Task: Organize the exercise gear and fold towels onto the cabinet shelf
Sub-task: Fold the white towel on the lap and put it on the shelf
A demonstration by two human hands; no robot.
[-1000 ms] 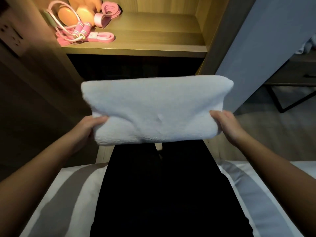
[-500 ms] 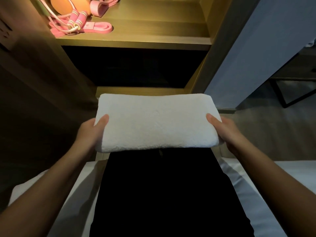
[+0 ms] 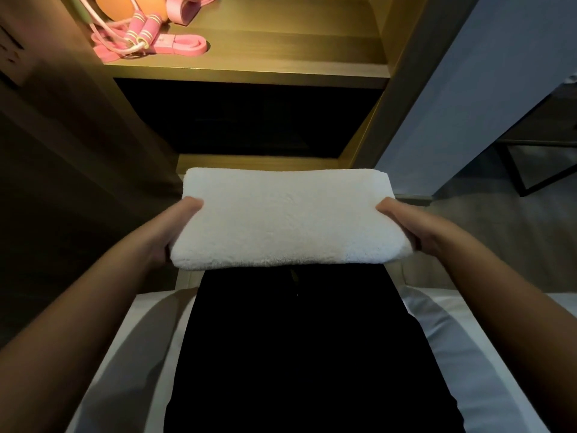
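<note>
Head view: folded white terry towel, thick soft rectangle, held level above dark lap. Left hand and right hand clamp its short ends, thumbs on top. Beyond, lit wooden shelf bears pink jump rope, resistance band.

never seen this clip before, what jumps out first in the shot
A folded white towel fills the middle of the view, held level by the left hand and right hand at its two ends, in front of a wooden cabinet. Up on the lit shelf, at its left end, lies a tangle of pink exercise gear: a skipping rope, bands and orange rounded pieces.
</note>
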